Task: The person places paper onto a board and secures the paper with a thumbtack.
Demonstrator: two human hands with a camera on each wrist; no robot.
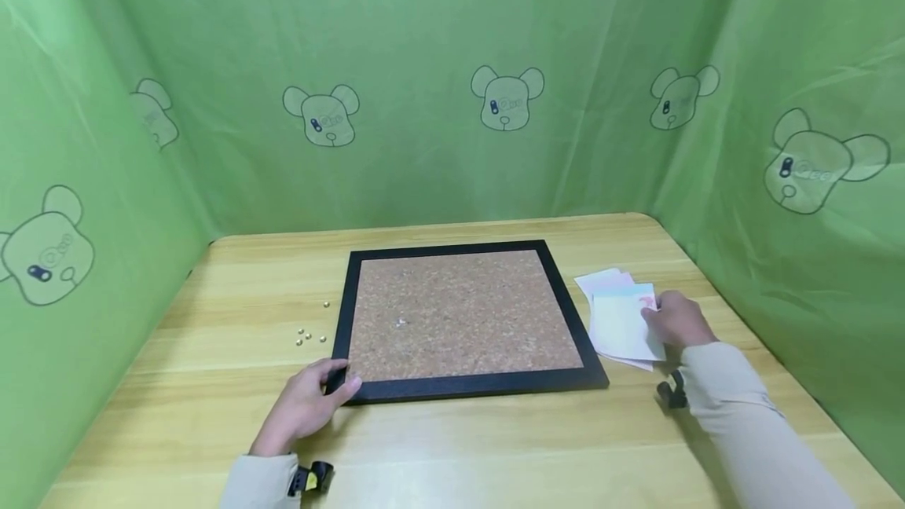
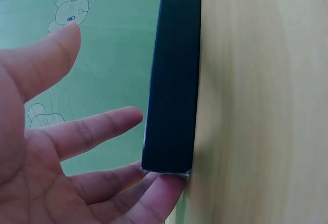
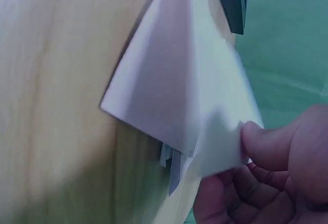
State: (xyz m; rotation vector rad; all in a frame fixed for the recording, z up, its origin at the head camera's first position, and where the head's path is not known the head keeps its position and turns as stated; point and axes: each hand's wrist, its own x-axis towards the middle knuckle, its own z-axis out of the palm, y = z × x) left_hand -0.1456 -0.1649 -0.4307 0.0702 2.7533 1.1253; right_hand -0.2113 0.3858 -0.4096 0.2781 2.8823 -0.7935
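Observation:
A cork board (image 1: 459, 313) in a black frame lies flat on the table. My left hand (image 1: 304, 405) is at its near left corner, thumb and fingers spread; in the left wrist view the lower fingers (image 2: 161, 196) touch the end of the black frame (image 2: 171, 80). To the right of the board, my right hand (image 1: 680, 319) pinches the right edge of a sheet of paper (image 1: 625, 328) between thumb and fingers. That sheet is bent up in the right wrist view and has a small pink print. Under it, other sheets (image 1: 601, 280) lie fanned on the table.
Several small gold-coloured thumbtack-like pieces (image 1: 307, 335) lie left of the board. A small whitish spot (image 1: 401, 322) shows on the cork. Green curtains (image 1: 424, 171) with bear-head drawings stand around the wooden table (image 1: 481, 446) at the back and sides.

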